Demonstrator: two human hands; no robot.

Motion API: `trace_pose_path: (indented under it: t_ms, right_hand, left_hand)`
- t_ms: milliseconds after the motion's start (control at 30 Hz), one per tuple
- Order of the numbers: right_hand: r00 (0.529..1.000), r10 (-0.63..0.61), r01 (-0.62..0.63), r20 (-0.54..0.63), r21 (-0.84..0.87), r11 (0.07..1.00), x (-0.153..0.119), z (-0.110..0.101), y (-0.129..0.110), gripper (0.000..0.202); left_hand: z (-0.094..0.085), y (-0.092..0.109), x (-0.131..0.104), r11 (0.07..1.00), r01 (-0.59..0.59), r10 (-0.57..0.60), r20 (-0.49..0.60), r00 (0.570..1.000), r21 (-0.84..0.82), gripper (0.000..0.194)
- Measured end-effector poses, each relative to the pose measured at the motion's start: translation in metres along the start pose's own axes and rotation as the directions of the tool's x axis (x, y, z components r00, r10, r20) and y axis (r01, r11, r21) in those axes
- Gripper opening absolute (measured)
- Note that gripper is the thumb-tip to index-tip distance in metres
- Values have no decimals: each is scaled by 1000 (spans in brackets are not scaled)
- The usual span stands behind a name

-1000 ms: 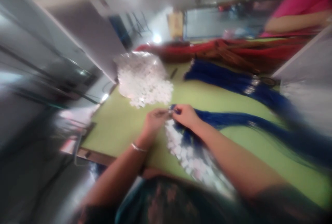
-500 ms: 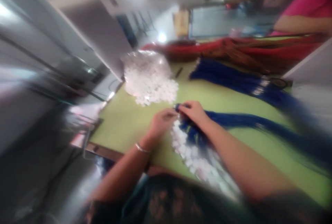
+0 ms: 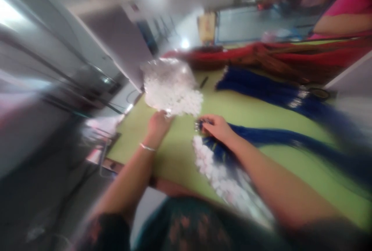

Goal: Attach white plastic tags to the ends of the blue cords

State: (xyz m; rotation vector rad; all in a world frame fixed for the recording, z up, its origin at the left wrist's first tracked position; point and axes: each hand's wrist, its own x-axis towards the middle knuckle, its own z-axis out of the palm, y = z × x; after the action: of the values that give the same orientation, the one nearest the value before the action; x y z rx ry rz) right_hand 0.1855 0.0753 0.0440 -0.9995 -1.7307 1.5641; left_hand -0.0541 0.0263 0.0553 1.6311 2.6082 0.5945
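My right hand point(image 3: 215, 128) is closed around the end of a bundle of dark blue strands point(image 3: 261, 134), which trails off to the right. Small whitish ends stick out past its fingertips. My left hand point(image 3: 159, 124), with a bracelet at the wrist, is at the near edge of a heap of small white pieces point(image 3: 177, 98). Its fingers are blurred and partly hidden, so I cannot tell if they grip a piece. Below my right hand, a row of white tags point(image 3: 216, 173) hangs along more blue strands, running toward my body.
A clear plastic bag point(image 3: 174, 69) holds the heap on the green table point(image 3: 174, 150). A second blue bundle point(image 3: 258, 86) lies behind, with long red and brown strands point(image 3: 241, 55) beyond. A dark thin tool point(image 3: 204, 82) rests beside the bag. A person's pink sleeve point(image 3: 353, 1) shows at upper right.
My left hand has left the blue bundle's end and moved left and away from me to the white heap. My right hand stays on the bundle.
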Motion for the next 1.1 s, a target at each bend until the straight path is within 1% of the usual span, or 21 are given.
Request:
trace_pose_path:
  t_ms: [67, 133, 233, 267, 333, 367, 400, 433, 467, 500, 533, 600, 633, 667, 700, 767, 900, 1000, 1100]
  right_hand:
    - [999, -29, 27, -39, -49, 998, 0, 1, 0, 18]
    - [998, -30, 22, -64, -126, 992, -1, 2, -1, 8]
    - [997, -27, 12, -70, -214, 977, -1, 1, -4, 9]
    - [997, -36, 20, -67, -226, 974, -1, 0, -5, 10]
    - [997, -58, 45, -51, -225, 973, -1, -1, -5, 9]
    - [997, -67, 57, -41, -215, 975, 0, -2, -4, 8]
    - [997, -73, 64, -34, -205, 977, 0, -2, -4, 8]
    - [997, -75, 68, -30, -195, 978, 1, -3, -3, 8]
    - [997, -77, 70, -30, -188, 980, 1, -3, -3, 9]
    - [996, -81, 74, -32, -183, 980, 1, -3, -2, 10]
    - [995, -91, 83, -36, -178, 980, 1, -3, -1, 12]
    - [992, -119, 110, -43, -167, 980, 0, -3, -1, 14]
    - [989, -137, 128, -47, -160, 979, 0, -2, -1, 14]
    - [986, -158, 148, -51, -156, 977, -1, -2, -1, 15]
    - [982, -180, 169, -57, -157, 973, -2, -2, -1, 15]
    - [973, -221, 207, -64, -179, 962, -4, -1, -2, 15]
    - [964, -257, 233, -72, -242, 942, -5, 0, 0, 14]
    - [957, -282, 255, -66, -270, 928, -6, 1, 1, 13]
    - [948, -314, 287, -46, -294, 912, -7, 1, 0, 12]
  left_hand:
    - [5, -1, 6, 997, -38, 37, 16, 999, 66, 36]
    - [9, 0, 7, 993, -75, 75, 3, 997, 89, 32]
    - [8, 0, 3, 996, -72, 72, -5, 997, 50, 26]
    - [5, -1, 1, 999, -49, 49, -8, 999, 4, 26]
    - [-2, 0, -6, 987, 28, -29, -5, 1000, -158, 27]
    - [-6, 2, -10, 961, 74, -73, 14, 997, -266, 28]
    - [-8, 5, -14, 917, 116, -104, 52, 993, -383, 30]
    - [-10, 11, -19, 850, 154, -118, 102, 988, -505, 31]
    - [-10, 18, -23, 759, 193, -115, 163, 980, -622, 32]
    - [-10, 26, -28, 643, 238, -98, 230, 968, -728, 32]
    - [-8, 36, -33, 507, 290, -72, 295, 953, -812, 31]
    - [-3, 54, -42, 231, 394, -12, 402, 916, -890, 26]
    - [0, 62, -45, 127, 432, 20, 437, 899, -893, 24]
    - [2, 68, -48, 55, 459, 51, 461, 886, -887, 22]
    - [4, 73, -51, 8, 476, 77, 475, 877, -880, 20]
    - [8, 79, -54, -31, 503, 109, 497, 861, -864, 20]
    - [13, 78, -56, -31, 533, 142, 524, 840, -845, 30]
    - [17, 74, -55, 7, 543, 167, 536, 827, -840, 32]
    - [21, 71, -55, 77, 543, 140, 548, 824, -836, 29]
